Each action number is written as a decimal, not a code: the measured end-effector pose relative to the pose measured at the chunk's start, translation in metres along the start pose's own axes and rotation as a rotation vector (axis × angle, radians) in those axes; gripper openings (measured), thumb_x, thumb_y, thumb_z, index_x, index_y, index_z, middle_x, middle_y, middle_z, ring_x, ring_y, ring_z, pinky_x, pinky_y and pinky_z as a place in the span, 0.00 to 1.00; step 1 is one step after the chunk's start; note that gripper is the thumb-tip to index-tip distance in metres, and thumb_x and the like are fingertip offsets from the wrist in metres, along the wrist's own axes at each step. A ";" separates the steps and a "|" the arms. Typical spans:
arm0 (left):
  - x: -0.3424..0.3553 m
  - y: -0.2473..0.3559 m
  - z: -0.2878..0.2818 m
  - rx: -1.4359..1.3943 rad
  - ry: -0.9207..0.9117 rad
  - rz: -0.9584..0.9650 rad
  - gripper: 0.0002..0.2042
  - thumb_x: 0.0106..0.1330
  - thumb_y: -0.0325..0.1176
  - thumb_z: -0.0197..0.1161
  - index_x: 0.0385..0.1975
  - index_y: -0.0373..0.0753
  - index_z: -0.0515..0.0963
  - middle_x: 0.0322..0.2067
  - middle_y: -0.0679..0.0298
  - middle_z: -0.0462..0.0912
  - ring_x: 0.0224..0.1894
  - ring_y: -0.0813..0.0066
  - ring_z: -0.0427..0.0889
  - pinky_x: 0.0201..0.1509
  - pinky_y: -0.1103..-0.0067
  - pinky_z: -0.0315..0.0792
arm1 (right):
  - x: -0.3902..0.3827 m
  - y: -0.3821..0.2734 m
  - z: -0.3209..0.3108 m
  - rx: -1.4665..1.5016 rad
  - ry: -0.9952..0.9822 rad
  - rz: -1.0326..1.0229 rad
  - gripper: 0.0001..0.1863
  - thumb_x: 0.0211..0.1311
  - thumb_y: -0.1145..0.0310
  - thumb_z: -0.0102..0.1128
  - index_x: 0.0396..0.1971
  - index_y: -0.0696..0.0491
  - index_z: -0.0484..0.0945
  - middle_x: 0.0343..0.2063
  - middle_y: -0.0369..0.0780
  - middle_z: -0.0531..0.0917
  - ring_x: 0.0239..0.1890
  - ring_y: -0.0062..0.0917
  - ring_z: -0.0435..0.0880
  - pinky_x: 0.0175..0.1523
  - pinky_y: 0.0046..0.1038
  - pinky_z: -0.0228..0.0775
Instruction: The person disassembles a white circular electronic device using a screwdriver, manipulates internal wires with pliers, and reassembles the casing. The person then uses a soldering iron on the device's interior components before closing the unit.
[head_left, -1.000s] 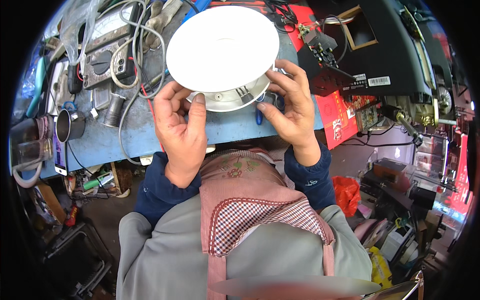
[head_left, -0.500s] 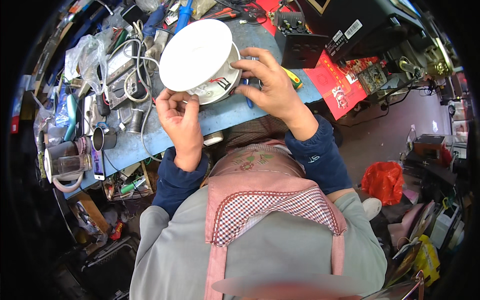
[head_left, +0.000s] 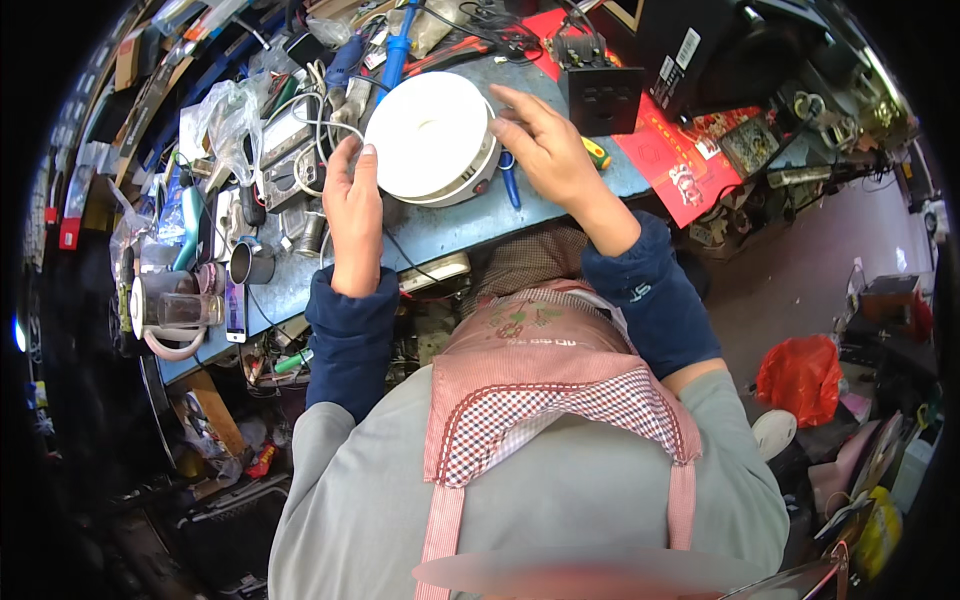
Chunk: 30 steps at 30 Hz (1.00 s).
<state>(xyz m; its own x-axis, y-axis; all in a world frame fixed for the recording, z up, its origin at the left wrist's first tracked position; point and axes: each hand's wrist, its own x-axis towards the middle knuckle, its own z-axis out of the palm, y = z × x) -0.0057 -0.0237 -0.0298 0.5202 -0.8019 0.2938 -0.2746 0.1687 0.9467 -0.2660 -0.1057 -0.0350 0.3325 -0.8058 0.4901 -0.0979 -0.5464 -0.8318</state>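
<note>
A round white appliance (head_left: 428, 135) sits on the blue bench top, its smooth upper cover down on a shallow base. Slots and a small dark red switch show on the base's side wall. Beside its left rim is my left hand (head_left: 355, 205), fingers stretched upward and the thumb near the edge. My right hand (head_left: 548, 150) is at the right rim, fingers extended and thumb close to the cover; whether it touches is hard to tell. The inside of the appliance is hidden by the cover. Just below my right hand lies a blue-handled tool (head_left: 511, 182).
Left of the appliance are a multimeter-like device with cables, a plastic bag (head_left: 230, 125), a metal cup (head_left: 250, 263), a phone (head_left: 236, 312) and a glass jug (head_left: 185, 309). A yellow-green handle (head_left: 597, 153), a black box (head_left: 603, 100) and red paper (head_left: 680, 170) lie rightward.
The white cover, tilted up with wires showing beneath it, has come down onto its base. Both hands have loosened from its edges, their fingers now straighter. The view has shifted slightly.
</note>
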 end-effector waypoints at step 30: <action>0.047 0.011 -0.002 0.370 -0.043 -0.018 0.14 0.68 0.37 0.74 0.34 0.28 0.89 0.23 0.67 0.85 0.24 0.83 0.77 0.29 0.78 0.69 | 0.042 0.019 0.018 0.266 -0.003 0.301 0.22 0.78 0.60 0.66 0.59 0.63 0.87 0.43 0.40 0.92 0.40 0.20 0.86 0.46 0.25 0.79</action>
<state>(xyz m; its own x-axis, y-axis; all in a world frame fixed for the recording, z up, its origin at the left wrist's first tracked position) 0.0177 -0.0581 -0.0055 0.4954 -0.8276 0.2640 -0.5435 -0.0582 0.8374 -0.2370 -0.1458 -0.0352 0.3288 -0.9199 0.2136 0.0546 -0.2073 -0.9768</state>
